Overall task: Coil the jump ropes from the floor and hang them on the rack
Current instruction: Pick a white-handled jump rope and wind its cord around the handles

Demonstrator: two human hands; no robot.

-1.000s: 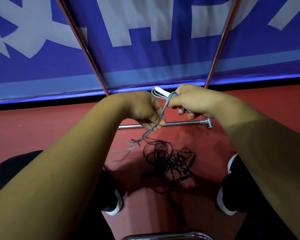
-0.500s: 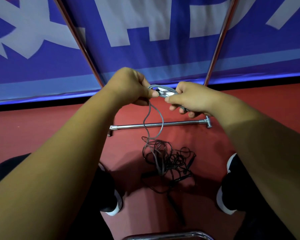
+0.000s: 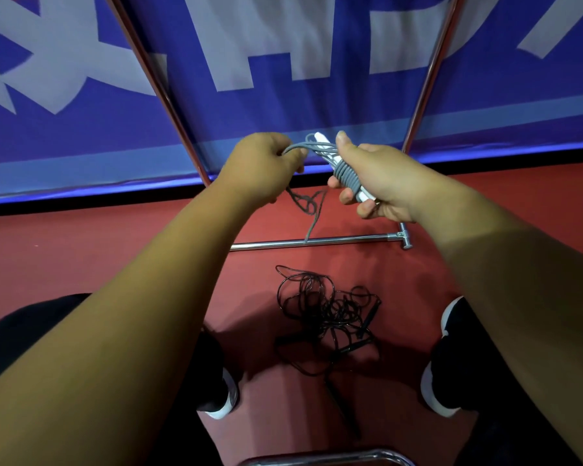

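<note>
Between my two hands, up in front of the blue banner point(image 3: 317, 105), the grey jump rope point(image 3: 347, 174) is nearly coiled: several tight turns sit side by side around its white handles point(image 3: 327, 150), and my right hand point(image 3: 381, 183) is closed around that bundle with the thumb up along it. My left hand point(image 3: 266, 166) is closed on the free cord, pinching it just beside the bundle, and a short loose tail point(image 3: 312, 210) hangs down from that fist toward the floor. I judge this rope needs only its last turns and a tuck before it can go up.

Nothing hangs on the rack that I can see. Its two slanted poles point(image 3: 169, 105) rise on either side of my hands and its low crossbar point(image 3: 317, 242) lies just past the tail, all bare.

The black jump rope point(image 3: 327, 314) is not yet begun: it lies in a loose tangle on the floor between my shoes point(image 3: 435, 381), handles among the loops, well apart from my hands. I count at least that one left; whether the tangle is one rope or more I cannot tell.

The floor point(image 3: 81, 250) is a smooth red sports surface, dimly lit, meeting the banner along a dark strip. A curved metal tube point(image 3: 323, 457) shows at the bottom edge.
</note>
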